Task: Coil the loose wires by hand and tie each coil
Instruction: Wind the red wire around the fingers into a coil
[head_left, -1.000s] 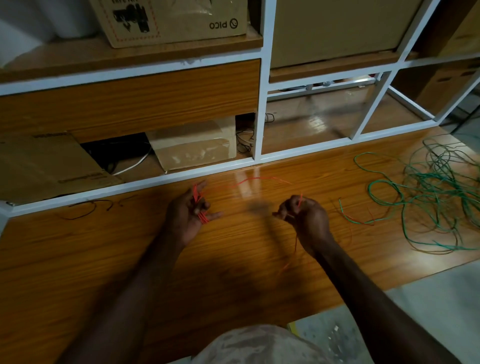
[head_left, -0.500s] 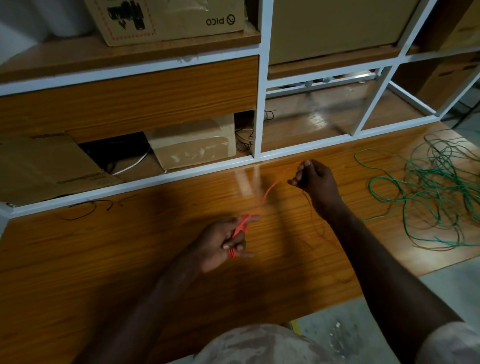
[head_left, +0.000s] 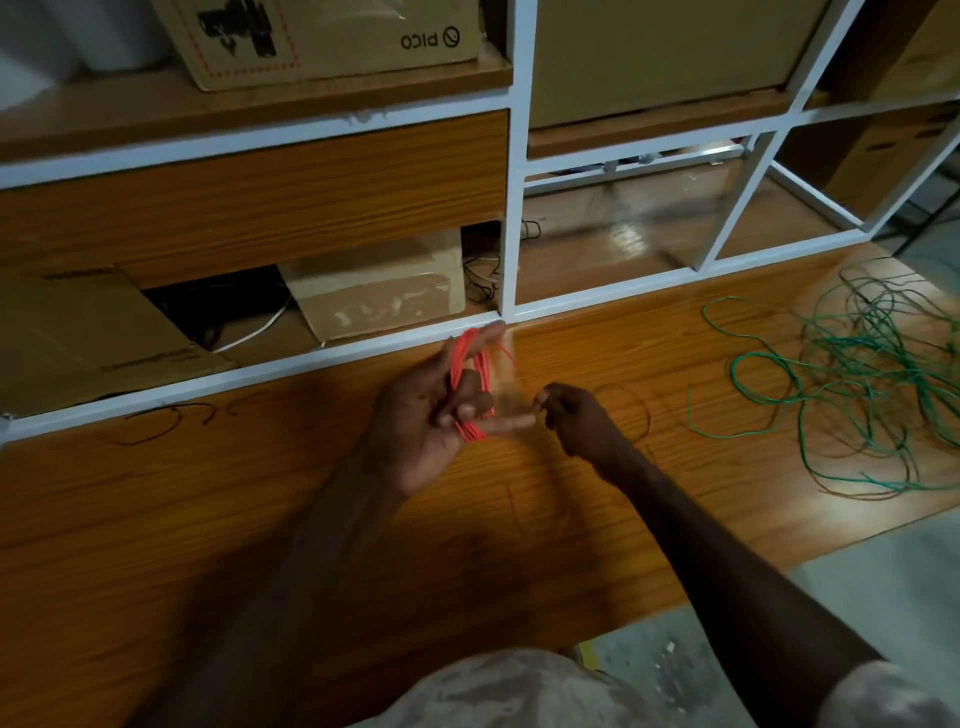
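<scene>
Winding of the red wire (head_left: 470, 387) looks well along: several turns sit looped around the spread fingers (head_left: 511, 423) of the left hand (head_left: 431, 415), raised just above the worktop (head_left: 156, 519), with thumb and little finger holding the loops open. The right hand (head_left: 576, 421), just beside it, has its fingertips pinched together, apparently on the wire's free tail, though the strand there is too thin and blurred to confirm. No tie shows on this coil yet. To the right, well apart, the green wire (head_left: 857, 384) lies in a loose tangle, uncoiled, so most of the job remains.
</scene>
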